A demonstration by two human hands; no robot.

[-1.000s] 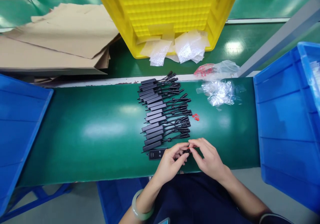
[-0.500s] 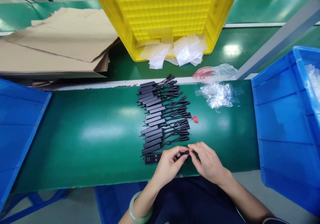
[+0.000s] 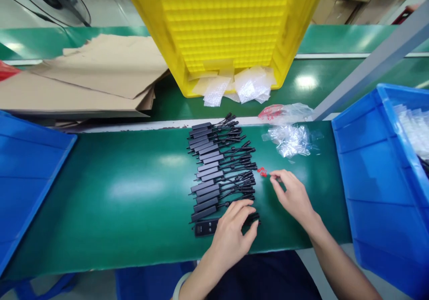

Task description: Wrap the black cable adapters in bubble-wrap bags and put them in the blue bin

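Note:
Several slim black box-shaped controllers (image 3: 208, 189) with short split cables lie in a column on the green table. The nearest controller (image 3: 205, 228) shows buttons on its face. My left hand (image 3: 234, 228) hovers over its cable end, fingers spread and apparently holding nothing; it hides part of the box and cable. Dark connector ends (image 3: 254, 218) show between its fingers and thumb, one with a bit of red at the tip. My right hand (image 3: 293, 197) is beside a small pile of red rings or caps (image 3: 262, 171), fingertips just right of it, thumb and forefinger slightly apart.
Clear plastic bags (image 3: 290, 140) lie at the back right. Behind the table's white edge stands a tilted yellow crate (image 3: 228, 18) with bubble-wrap pouches (image 3: 253, 84). Flat cardboard (image 3: 100, 76) is stacked left of it. Blue bins (image 3: 378, 175) flank the table on both sides.
My hands were together at the nearest cable's end. They have parted: my left hand has opened above the cable, and my right hand has moved up and right to the red pile.

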